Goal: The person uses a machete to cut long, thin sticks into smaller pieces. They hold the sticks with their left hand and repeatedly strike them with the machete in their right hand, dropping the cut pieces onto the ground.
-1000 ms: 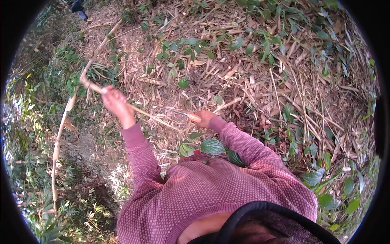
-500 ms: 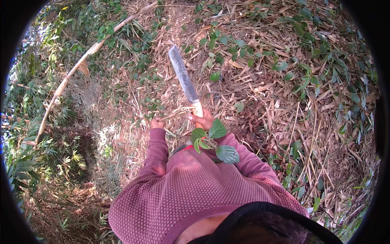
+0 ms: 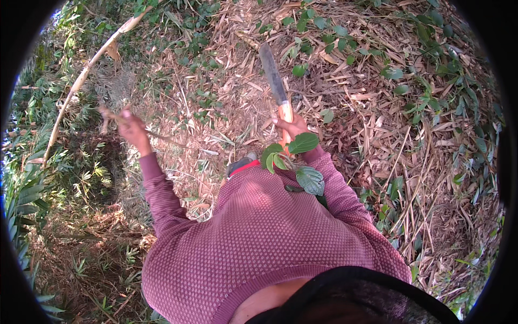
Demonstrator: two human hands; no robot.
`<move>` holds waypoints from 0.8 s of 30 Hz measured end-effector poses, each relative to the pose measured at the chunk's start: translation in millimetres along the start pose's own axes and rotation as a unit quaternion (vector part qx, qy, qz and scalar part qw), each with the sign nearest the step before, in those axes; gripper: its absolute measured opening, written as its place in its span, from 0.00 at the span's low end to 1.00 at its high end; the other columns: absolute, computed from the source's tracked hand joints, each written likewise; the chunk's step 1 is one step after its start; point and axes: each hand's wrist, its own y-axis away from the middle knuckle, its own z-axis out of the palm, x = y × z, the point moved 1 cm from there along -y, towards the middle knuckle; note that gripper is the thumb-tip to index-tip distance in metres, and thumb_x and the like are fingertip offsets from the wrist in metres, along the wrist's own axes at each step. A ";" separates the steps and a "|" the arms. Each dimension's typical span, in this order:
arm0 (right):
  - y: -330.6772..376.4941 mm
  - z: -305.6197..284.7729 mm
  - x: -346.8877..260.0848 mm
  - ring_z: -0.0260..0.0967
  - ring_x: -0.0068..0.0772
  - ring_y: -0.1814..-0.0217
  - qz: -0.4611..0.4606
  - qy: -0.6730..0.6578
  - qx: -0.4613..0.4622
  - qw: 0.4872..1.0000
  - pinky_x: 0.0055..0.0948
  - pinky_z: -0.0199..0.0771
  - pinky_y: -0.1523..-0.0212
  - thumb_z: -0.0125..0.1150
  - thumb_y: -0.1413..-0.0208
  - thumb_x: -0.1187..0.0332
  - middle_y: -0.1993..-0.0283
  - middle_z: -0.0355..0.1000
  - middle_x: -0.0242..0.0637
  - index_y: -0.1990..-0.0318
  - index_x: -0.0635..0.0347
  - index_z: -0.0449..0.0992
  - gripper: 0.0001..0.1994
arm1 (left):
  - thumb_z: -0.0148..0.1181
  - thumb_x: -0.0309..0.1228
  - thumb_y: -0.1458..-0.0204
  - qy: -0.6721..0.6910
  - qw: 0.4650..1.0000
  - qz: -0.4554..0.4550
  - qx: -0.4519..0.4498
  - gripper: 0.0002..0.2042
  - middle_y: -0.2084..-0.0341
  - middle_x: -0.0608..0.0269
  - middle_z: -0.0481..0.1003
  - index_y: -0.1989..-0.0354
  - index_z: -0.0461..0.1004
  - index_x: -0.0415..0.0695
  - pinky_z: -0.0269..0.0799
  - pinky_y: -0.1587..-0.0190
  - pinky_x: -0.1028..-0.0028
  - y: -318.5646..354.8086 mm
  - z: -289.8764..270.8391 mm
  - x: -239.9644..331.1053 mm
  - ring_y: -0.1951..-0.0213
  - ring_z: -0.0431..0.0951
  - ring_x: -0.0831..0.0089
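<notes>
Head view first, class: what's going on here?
A person's right hand grips a machete by its orange handle, the blade pointing ahead and away from the body. The left hand, held out to the left, grips a thin stick. The blade and stick are apart. Green leaves show near the right wrist, and a long pale stem curves along the left side.

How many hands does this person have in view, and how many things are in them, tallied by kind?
Hands: 2 (left hand, right hand)
Machete: 1, orange-handled, in the right hand
Stick: 1, brownish, in the left hand
Total: 4, hands included
</notes>
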 end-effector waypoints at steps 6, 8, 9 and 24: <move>10.6 30.2 -56.5 0.65 0.18 0.76 0.063 -0.202 -0.087 0.973 0.19 0.69 0.77 0.60 0.50 0.66 0.75 0.65 0.27 0.60 0.59 0.68 0.12 | 0.43 0.39 0.43 0.151 0.889 -0.142 -0.409 0.16 0.62 0.56 0.74 0.52 0.68 0.44 0.69 0.52 0.63 132.5 117.1 -14.5 0.57 0.74 0.69; 20.2 32.0 -64.6 0.66 0.19 0.77 0.084 -0.217 -0.085 0.969 0.19 0.70 0.78 0.59 0.49 0.67 0.75 0.65 0.27 0.59 0.58 0.68 0.12 | 0.43 0.37 0.42 0.133 0.844 -0.135 -0.501 0.16 0.58 0.56 0.72 0.49 0.66 0.43 0.65 0.49 0.64 158.4 135.2 -7.4 0.53 0.71 0.68; 24.4 33.1 -67.1 0.66 0.19 0.76 0.089 -0.224 -0.108 0.964 0.19 0.70 0.79 0.59 0.49 0.67 0.74 0.66 0.27 0.60 0.57 0.68 0.11 | 0.43 0.35 0.42 0.105 0.831 -0.105 -0.536 0.17 0.57 0.56 0.72 0.47 0.65 0.42 0.63 0.48 0.65 167.5 139.6 -4.3 0.52 0.70 0.68; 31.4 -78.4 -8.1 0.69 0.27 0.80 0.016 -0.147 0.280 0.949 0.27 0.71 0.80 0.59 0.62 0.74 0.79 0.69 0.37 0.67 0.68 0.67 0.13 | 0.37 0.42 0.40 -0.016 0.922 0.239 -0.304 0.20 0.64 0.58 0.73 0.46 0.63 0.44 0.54 0.82 0.81 72.0 272.0 87.2 0.83 0.58 0.84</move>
